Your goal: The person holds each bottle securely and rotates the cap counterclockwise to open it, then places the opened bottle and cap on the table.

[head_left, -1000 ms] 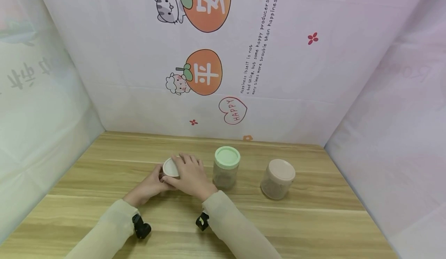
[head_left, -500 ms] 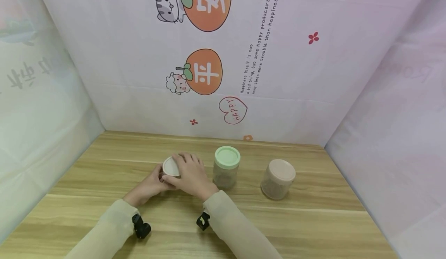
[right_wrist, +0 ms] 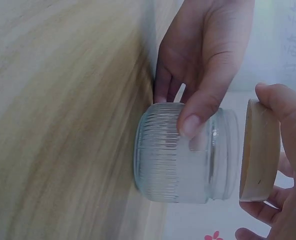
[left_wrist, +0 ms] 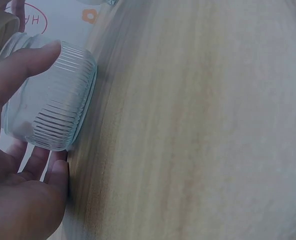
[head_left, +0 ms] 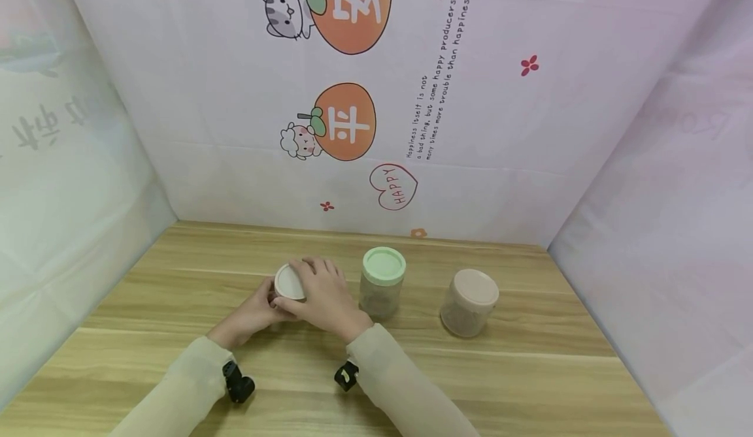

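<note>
In the right wrist view, a clear ribbed glass jar [right_wrist: 160, 165] stands upright on the table, and my left hand [right_wrist: 203, 60] grips it with the thumb across its side. My right hand [right_wrist: 295, 145] holds a round lid [right_wrist: 260, 155] by its rim. A narrow gap shows between the lid and the jar's threaded mouth. Seen from the head, the lid's top is pale, and my right hand [head_left: 323, 296] partly covers it. My left hand [head_left: 253, 313] wraps the jar from the left; most of the jar is hidden there.
A jar with a green lid [head_left: 384, 265] stands just right of my right hand. Further right is a shorter jar with a beige-pink lid [head_left: 475, 287]. The wooden table [head_left: 529, 385] meets printed white cloth walls [head_left: 482, 202] at the back and sides.
My right wrist has shifted very slightly to the right. Both hands keep their hold, and the two other jars have not moved.
</note>
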Tool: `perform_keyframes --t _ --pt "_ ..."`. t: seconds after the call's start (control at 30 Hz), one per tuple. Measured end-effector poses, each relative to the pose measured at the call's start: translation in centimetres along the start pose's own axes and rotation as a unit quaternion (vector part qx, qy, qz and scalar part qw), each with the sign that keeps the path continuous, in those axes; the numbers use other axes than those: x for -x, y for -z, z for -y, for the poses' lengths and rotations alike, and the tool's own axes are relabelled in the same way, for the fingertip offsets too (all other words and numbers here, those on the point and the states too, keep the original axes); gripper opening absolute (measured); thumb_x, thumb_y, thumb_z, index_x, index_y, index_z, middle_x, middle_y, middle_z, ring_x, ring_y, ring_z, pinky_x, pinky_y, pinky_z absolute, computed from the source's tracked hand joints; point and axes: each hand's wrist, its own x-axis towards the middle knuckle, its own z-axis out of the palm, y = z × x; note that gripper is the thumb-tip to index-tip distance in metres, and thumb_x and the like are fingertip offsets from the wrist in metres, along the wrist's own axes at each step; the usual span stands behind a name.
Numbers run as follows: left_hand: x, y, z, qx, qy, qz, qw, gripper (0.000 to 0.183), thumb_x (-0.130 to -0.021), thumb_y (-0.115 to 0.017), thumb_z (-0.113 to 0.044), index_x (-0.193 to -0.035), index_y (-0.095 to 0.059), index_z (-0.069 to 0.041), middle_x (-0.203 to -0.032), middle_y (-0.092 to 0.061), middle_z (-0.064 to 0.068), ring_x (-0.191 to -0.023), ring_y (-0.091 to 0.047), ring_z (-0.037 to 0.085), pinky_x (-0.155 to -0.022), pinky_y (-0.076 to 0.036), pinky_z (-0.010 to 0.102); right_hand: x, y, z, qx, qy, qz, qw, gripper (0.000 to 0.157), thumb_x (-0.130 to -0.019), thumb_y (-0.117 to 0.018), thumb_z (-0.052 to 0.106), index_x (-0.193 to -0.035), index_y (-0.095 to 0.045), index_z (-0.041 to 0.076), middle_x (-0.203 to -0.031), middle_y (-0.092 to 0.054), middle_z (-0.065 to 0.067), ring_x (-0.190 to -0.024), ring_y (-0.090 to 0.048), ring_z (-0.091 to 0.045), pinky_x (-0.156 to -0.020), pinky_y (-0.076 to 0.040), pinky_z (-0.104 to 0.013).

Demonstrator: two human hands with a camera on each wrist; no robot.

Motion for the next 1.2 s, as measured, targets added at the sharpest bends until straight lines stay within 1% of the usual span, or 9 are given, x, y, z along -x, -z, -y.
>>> perform_keyframes --t 0.2,0.37,0.47,0.6,0.67,0.73,0.8,0.93,1.2 --pt "-0.1 0.1 0.2 0.003 0.001 -0.003 1.0000 0.090 -0.090 -0.078 -0.020 -0.153 -0.017 0.000 -0.148 -0.037 0.027 -0.132 -0.043 0.039 -0.099 -0.046 0.042 0.1 0.4 0.0 0.011 0.019 -0.006 1.000 0.076 -0.088 -0.068 0.061 -0.149 -0.047 0.022 -0.138 -0.053 -0.007 -0.124 -0.049 -0.025 -0.101 -0.041 -0.044" --pt "0.0 0.1 0.0 0.000 -0.004 -0.001 1.0000 0.089 -0.091 -0.076 -0.018 -0.154 -0.015 0.002 -0.152 -0.031 0.029 -0.137 -0.036 0.042 -0.102 -0.043 0.042 0.2 0.9 0.2 0.013 0.021 0.003 1.000 0.078 -0.084 -0.072 0.061 -0.148 -0.047 0.023 -0.136 -0.053 -0.008 -0.124 -0.049 -0.024 -0.102 -0.042 -0.043" --pt "0.0 0.1 -0.1 0.008 -0.009 0.000 0.9999 0.085 -0.092 -0.074 -0.012 -0.153 -0.016 0.002 -0.154 -0.028 0.029 -0.140 -0.033 0.044 -0.105 -0.041 0.042 0.3 1.3 0.3 0.013 0.023 0.010 1.000 0.081 -0.083 -0.075 0.060 -0.148 -0.047 0.022 -0.136 -0.053 -0.009 -0.124 -0.049 -0.024 -0.102 -0.043 -0.043" --pt "0.1 0.1 -0.1 0.017 -0.010 0.005 0.9998 0.076 -0.094 -0.066 -0.003 -0.153 -0.018 0.000 -0.154 -0.028 0.029 -0.136 -0.038 0.043 -0.095 -0.048 0.038 0.6 2.0 0.6 0.013 0.033 0.015 0.999 0.086 -0.081 -0.077 0.059 -0.150 -0.046 0.019 -0.131 -0.055 -0.010 -0.116 -0.052 -0.023 -0.094 -0.047 -0.038" --pt "0.1 0.1 0.0 0.018 -0.009 0.007 0.9998 0.074 -0.095 -0.064 -0.001 -0.153 -0.018 -0.001 -0.153 -0.028 0.029 -0.134 -0.040 0.042 -0.090 -0.049 0.036 0.8 2.3 0.7 0.007 0.035 0.022 0.999 0.088 -0.080 -0.078 0.058 -0.150 -0.044 0.017 -0.128 -0.055 -0.010 -0.112 -0.053 -0.021 -0.089 -0.049 -0.035" --pt "0.1 0.1 0.1 0.019 -0.009 0.009 0.9997 0.074 -0.094 -0.063 0.001 -0.152 -0.017 0.000 -0.153 -0.027 0.029 -0.133 -0.041 0.042 -0.091 -0.050 0.037 1.0 2.5 0.8 -0.009 0.031 0.032 0.999 0.089 -0.080 -0.079 0.058 -0.151 -0.044 0.017 -0.125 -0.054 -0.009 -0.108 -0.053 -0.020 -0.083 -0.050 -0.031" --pt "0.0 0.1 0.2 0.020 -0.010 0.007 0.9997 0.076 -0.092 -0.065 0.002 -0.152 -0.018 0.000 -0.154 -0.027 0.030 -0.135 -0.040 0.044 -0.097 -0.048 0.039 1.2 2.8 0.9 -0.029 0.026 0.044 0.998 0.088 -0.080 -0.079 0.056 -0.150 -0.044 0.018 -0.124 -0.053 -0.009 -0.105 -0.052 -0.019 -0.078 -0.050 -0.027" --pt "-0.1 0.2 0.3 0.028 -0.011 0.013 0.9995 0.081 -0.088 -0.066 0.005 -0.152 -0.016 0.001 -0.155 -0.025 0.030 -0.137 -0.036 0.046 -0.102 -0.046 0.041 1.4 3.2 1.0 -0.064 0.021 0.067 0.995 0.079 -0.081 -0.080 0.053 -0.144 -0.048 0.018 -0.123 -0.049 -0.009 -0.102 -0.051 -0.016 -0.072 -0.050 -0.023" --pt "-0.1 0.2 0.1 0.013 -0.004 0.008 0.9999 0.086 -0.086 -0.072 -0.001 -0.151 -0.017 0.001 -0.152 -0.030 0.030 -0.136 -0.037 0.045 -0.108 -0.038 0.053 1.8 3.9 1.3 -0.075 0.014 0.100 0.992 0.075 -0.082 -0.079 0.052 -0.141 -0.049 0.017 -0.121 -0.047 -0.007 -0.093 -0.053 -0.013 -0.068 -0.049 -0.020"
